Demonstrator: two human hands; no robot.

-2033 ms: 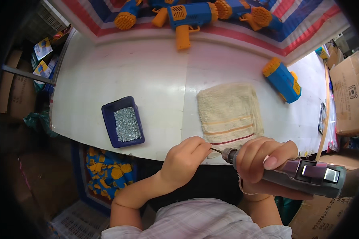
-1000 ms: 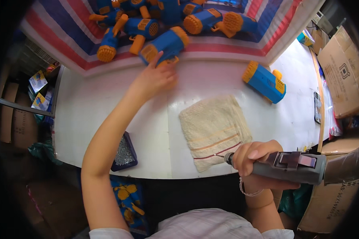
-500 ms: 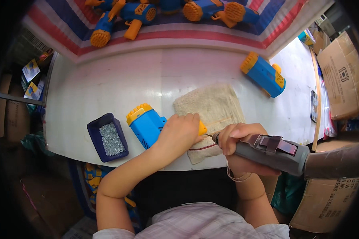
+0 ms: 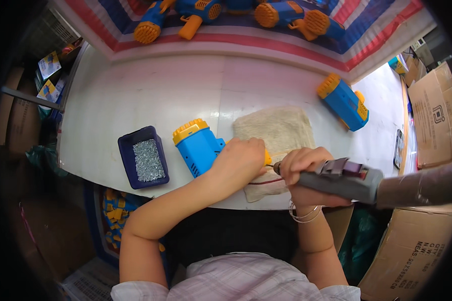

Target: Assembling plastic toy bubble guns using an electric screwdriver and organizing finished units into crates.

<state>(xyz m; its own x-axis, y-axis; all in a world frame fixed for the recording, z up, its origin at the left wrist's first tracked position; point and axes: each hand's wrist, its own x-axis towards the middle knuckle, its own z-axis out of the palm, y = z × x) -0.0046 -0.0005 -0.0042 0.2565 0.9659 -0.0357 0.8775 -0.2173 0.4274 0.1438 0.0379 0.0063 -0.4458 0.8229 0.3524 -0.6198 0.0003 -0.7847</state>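
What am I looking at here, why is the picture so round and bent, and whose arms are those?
The picture comes from a wide fisheye camera worn on a person's head and looking down, so straight edges bend near the rim. The two bare arms rising from the bottom are that person's own. The left hand grips a blue and yellow toy gun lying on a white table, partly on a beige towel. The right hand holds a grey electric screwdriver, its tip pointed at the toy. To the left stands a dark blue tray of small metal screws. Another toy gun lies to the right, and more sit at the far edge on a striped sheet. Cardboard boxes stand at the right.
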